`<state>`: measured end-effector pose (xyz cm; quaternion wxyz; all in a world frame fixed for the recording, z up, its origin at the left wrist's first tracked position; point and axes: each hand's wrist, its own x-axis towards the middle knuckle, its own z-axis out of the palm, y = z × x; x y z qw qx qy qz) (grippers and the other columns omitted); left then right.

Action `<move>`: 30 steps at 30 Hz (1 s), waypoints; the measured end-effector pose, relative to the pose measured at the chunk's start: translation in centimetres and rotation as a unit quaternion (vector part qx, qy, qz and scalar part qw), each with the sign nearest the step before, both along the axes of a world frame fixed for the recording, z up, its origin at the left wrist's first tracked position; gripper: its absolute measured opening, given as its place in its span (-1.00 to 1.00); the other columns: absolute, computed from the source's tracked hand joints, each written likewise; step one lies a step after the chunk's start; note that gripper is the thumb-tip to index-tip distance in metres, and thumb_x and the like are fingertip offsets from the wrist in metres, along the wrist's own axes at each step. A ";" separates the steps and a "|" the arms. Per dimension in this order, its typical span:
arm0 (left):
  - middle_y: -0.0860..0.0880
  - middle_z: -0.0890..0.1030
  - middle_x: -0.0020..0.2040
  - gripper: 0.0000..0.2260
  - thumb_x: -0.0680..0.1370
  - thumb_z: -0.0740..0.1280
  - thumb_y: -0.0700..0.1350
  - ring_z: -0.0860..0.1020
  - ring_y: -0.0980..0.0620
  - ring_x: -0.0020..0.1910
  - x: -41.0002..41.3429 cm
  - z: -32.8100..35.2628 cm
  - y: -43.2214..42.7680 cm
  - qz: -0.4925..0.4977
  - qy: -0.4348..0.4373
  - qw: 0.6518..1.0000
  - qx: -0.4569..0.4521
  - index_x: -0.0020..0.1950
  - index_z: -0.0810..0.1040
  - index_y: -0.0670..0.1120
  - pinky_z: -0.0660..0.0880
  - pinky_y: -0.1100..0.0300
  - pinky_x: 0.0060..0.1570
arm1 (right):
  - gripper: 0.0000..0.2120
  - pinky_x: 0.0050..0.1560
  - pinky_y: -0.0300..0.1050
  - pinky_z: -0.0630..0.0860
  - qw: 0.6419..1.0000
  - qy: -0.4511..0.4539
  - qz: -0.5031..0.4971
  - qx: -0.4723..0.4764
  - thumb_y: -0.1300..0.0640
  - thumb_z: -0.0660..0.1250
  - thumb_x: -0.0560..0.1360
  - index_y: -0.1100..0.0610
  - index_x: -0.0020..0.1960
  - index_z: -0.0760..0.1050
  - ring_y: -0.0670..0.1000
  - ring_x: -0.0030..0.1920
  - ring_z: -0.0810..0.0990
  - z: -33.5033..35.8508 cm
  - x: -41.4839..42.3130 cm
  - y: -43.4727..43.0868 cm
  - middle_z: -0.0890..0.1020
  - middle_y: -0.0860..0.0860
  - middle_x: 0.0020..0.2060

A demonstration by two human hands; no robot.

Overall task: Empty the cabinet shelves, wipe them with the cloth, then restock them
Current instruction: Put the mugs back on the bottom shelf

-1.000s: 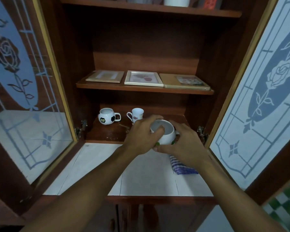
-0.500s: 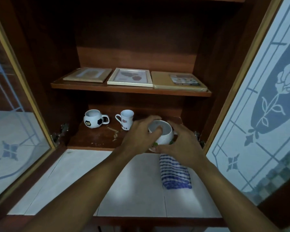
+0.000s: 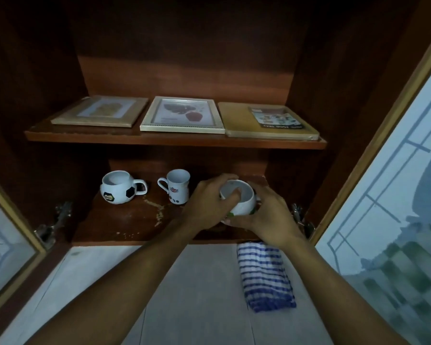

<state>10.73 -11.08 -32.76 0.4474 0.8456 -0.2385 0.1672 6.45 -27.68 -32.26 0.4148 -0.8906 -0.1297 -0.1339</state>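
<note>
- Open wooden cabinet (image 3: 184,58), filling the view above and around both hands; patterned glass doors (image 3: 396,195) swung out at either side.
- Pale worktop (image 3: 184,295) below the hands, under both forearms.
- Upper shelf (image 3: 174,140) well above the hands, carrying three flat items side by side: a wooden frame (image 3: 97,111), a white picture frame (image 3: 182,115) and a wrapped tray (image 3: 269,120).
- Lower shelf (image 3: 125,220) directly beneath the hands, scuffed and flaked at its middle.
- Blue-and-white striped cloth (image 3: 265,277) flat on the worktop, just below the right wrist.
- Left hand (image 3: 207,202) clamped on the near-left side of a round white cup (image 3: 241,199), thumb hooked over the rim.
- Right hand (image 3: 269,217) wrapped round the cup's right side and base.
- Cup upright between both hands over the right part of the lower shelf; touching the shelf or raised, cannot tell.
- Football-patterned mug (image 3: 121,186) well left of the hands, handle pointing right.
- Small white mug (image 3: 177,186) just left of the left hand, handle pointing left.
</note>
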 end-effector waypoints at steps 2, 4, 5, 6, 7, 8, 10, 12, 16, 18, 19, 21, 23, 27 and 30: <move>0.02 0.63 0.16 -0.65 0.53 0.32 0.04 0.58 0.10 0.09 1.4 -0.5 0.0 -0.007 0.011 1.000 -0.002 0.29 0.54 -0.03 0.50 0.24 0.05 | -0.27 0.11 -0.02 0.56 1.000 0.011 -0.002 0.002 -0.21 0.61 0.17 -0.19 0.28 0.44 -0.13 0.10 0.52 -0.3 1.0 0.0 0.52 -0.21 0.12; 0.00 0.62 0.18 -0.64 0.55 0.35 0.02 0.57 0.07 0.11 2.8 -0.9 -0.1 -0.017 0.033 0.999 0.001 0.32 0.50 -0.04 0.51 0.19 0.04 | -0.27 0.11 -0.02 0.56 1.000 0.019 -0.012 0.009 -0.21 0.62 0.15 -0.18 0.27 0.45 -0.12 0.10 0.52 -0.6 2.3 -0.1 0.51 -0.20 0.11; -0.01 0.61 0.19 -0.64 0.56 0.36 0.01 0.57 0.06 0.12 3.5 -1.1 -0.2 -0.018 0.042 0.999 0.004 0.34 0.49 -0.04 0.51 0.19 0.03 | -0.26 0.11 -0.02 0.56 1.000 0.019 -0.015 0.009 -0.20 0.63 0.15 -0.17 0.27 0.46 -0.11 0.10 0.52 -0.9 3.0 -0.2 0.51 -0.20 0.10; -0.01 0.60 0.20 -0.63 0.56 0.36 0.00 0.56 0.05 0.13 4.3 -1.4 -0.4 -0.014 0.047 0.999 0.005 0.35 0.48 -0.04 0.49 0.21 0.02 | -0.26 0.11 -0.03 0.56 1.000 0.020 -0.016 0.007 -0.19 0.63 0.15 -0.16 0.27 0.46 -0.10 0.10 0.52 -1.2 3.8 -0.3 0.51 -0.20 0.09; -0.02 0.60 0.21 -0.63 0.56 0.37 -0.01 0.56 0.05 0.14 4.9 -1.7 -0.5 -0.008 0.053 0.999 0.005 0.35 0.48 -0.04 0.46 0.24 0.02 | -0.26 0.11 -0.04 0.55 1.000 0.022 -0.018 0.005 -0.17 0.64 0.14 -0.15 0.26 0.46 -0.09 0.10 0.51 -1.5 4.5 -0.4 0.50 -0.19 0.08; -0.02 0.59 0.23 -0.63 0.56 0.37 -0.02 0.55 0.05 0.16 5.5 -2.0 -0.7 -0.001 0.060 0.998 0.003 0.36 0.48 -0.04 0.42 0.27 0.03 | -0.25 0.11 -0.05 0.54 0.999 0.025 -0.022 0.004 -0.16 0.64 0.13 -0.15 0.26 0.47 -0.09 0.10 0.51 -1.9 5.3 -0.5 0.50 -0.20 0.07; -0.01 0.58 0.26 -0.62 0.57 0.36 -0.03 0.53 0.05 0.20 6.6 -2.7 -1.1 0.005 0.079 0.997 0.004 0.38 0.48 -0.03 0.37 0.33 0.04 | -0.25 0.09 -0.07 0.52 0.999 0.035 -0.028 0.006 -0.15 0.65 0.11 -0.15 0.25 0.48 -0.08 0.10 0.51 -2.4 6.7 -0.6 0.51 -0.19 0.06; -0.01 0.58 0.26 -0.61 0.56 0.36 -0.02 0.52 0.06 0.21 7.8 -3.3 -1.2 0.016 0.090 0.996 0.002 0.38 0.48 -0.01 0.35 0.34 0.07 | -0.25 0.04 -0.18 0.51 0.999 0.041 -0.021 0.009 -0.11 0.66 0.11 -0.12 0.25 0.49 -0.13 0.07 0.53 -2.9 8.0 -0.7 0.54 -0.20 0.06; 0.00 0.60 0.24 -0.60 0.54 0.37 0.03 0.54 0.05 0.20 10.1 -4.5 -1.7 0.028 0.110 0.994 -0.007 0.36 0.50 0.00 0.38 0.32 0.08 | -0.32 -0.13 -0.53 0.40 0.998 0.057 -0.010 0.022 0.02 0.69 0.12 -0.05 0.19 0.54 -0.37 -0.03 0.52 -3.6 10.3 -1.1 0.57 -0.30 -0.04; -0.02 0.58 0.26 -0.61 0.56 0.36 0.00 0.53 0.02 0.22 11.0 -5.0 -1.9 0.029 0.121 0.992 0.001 0.38 0.48 0.01 0.37 0.31 0.07 | -0.32 -0.13 -0.53 0.40 0.997 0.069 -0.012 0.019 0.02 0.69 0.12 -0.03 0.19 0.55 -0.32 -0.05 0.54 -3.9 11.2 -1.2 0.60 -0.23 -0.01; -0.03 0.57 0.28 -0.61 0.56 0.36 -0.02 0.52 0.00 0.24 11.5 -5.1 -1.9 0.028 0.129 0.991 0.007 0.39 0.47 0.01 0.37 0.30 0.07 | -0.31 -0.12 -0.50 0.42 0.997 0.075 -0.011 0.019 0.01 0.69 0.12 -0.04 0.21 0.55 -0.27 -0.03 0.55 -4.1 11.7 -1.3 0.61 -0.20 0.02; -0.05 0.56 0.30 -0.60 0.57 0.36 -0.03 0.51 -0.02 0.25 12.5 -5.6 -2.1 0.021 0.140 0.990 0.015 0.41 0.45 0.00 0.38 0.28 0.06 | -0.27 -0.06 -0.41 0.44 0.996 0.088 -0.012 0.019 -0.02 0.68 0.12 -0.05 0.25 0.54 -0.16 0.05 0.57 -4.7 12.7 -1.5 0.62 -0.15 0.08; -0.06 0.56 0.29 -0.59 0.57 0.37 -0.02 0.52 -0.03 0.25 13.0 -5.8 -2.3 0.016 0.145 0.989 0.015 0.40 0.46 -0.01 0.43 0.22 0.10 | -0.24 -0.01 -0.33 0.45 0.995 0.096 -0.018 0.016 -0.05 0.68 0.11 -0.07 0.27 0.52 -0.12 0.10 0.56 -5.2 13.5 -1.8 0.61 -0.14 0.12; -0.05 0.58 0.26 -0.61 0.55 0.39 -0.03 0.53 0.00 0.23 13.9 -6.3 -2.6 0.025 0.138 0.990 0.012 0.37 0.49 -0.03 0.41 0.26 0.09 | -0.17 0.10 -0.22 0.51 0.993 0.112 -0.025 0.015 -0.08 0.68 0.07 -0.09 0.30 0.48 -0.11 0.13 0.55 -6.0 14.8 -2.2 0.58 -0.15 0.15; -0.06 0.59 0.25 -0.61 0.55 0.39 -0.03 0.54 0.00 0.21 14.3 -6.5 -2.7 0.029 0.140 0.990 0.017 0.36 0.49 -0.04 0.38 0.30 0.06 | -0.18 0.09 -0.26 0.50 0.993 0.115 -0.025 0.015 -0.04 0.69 0.08 -0.07 0.29 0.49 -0.13 0.13 0.55 -6.1 15.2 -2.3 0.58 -0.15 0.15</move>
